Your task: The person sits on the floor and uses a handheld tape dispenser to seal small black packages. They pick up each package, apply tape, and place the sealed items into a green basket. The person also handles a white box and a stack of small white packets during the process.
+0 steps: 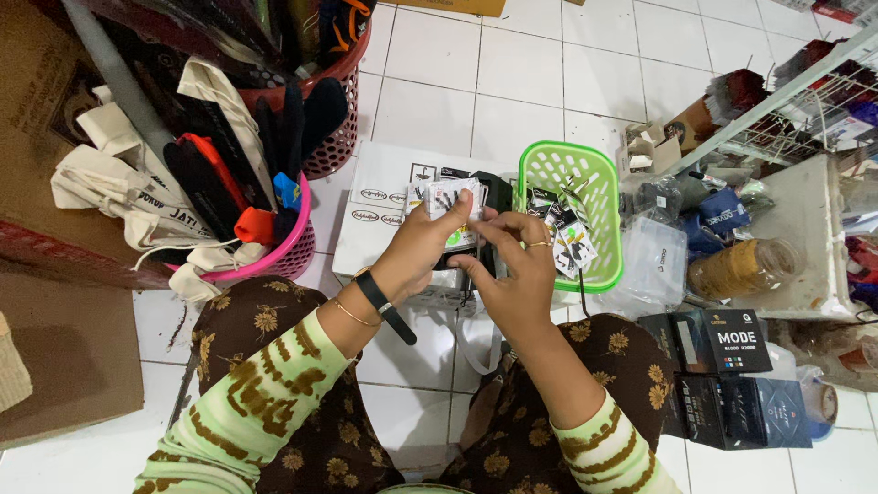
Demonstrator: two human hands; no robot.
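Three baskets close around the hands: green basket [605,169] on the right with small black-and-white packets inside, pink basket [291,258] on the left crammed with gloves and cloth bags, red basket [340,137] behind it, contents cut off by the top edge. Left hand [416,247] and right hand [517,265] both clamped on one small packet [450,203], held above a white box [384,197] on the tiled floor [567,64]. Packet's lower half hidden behind fingers. Bare tiles beyond the box.
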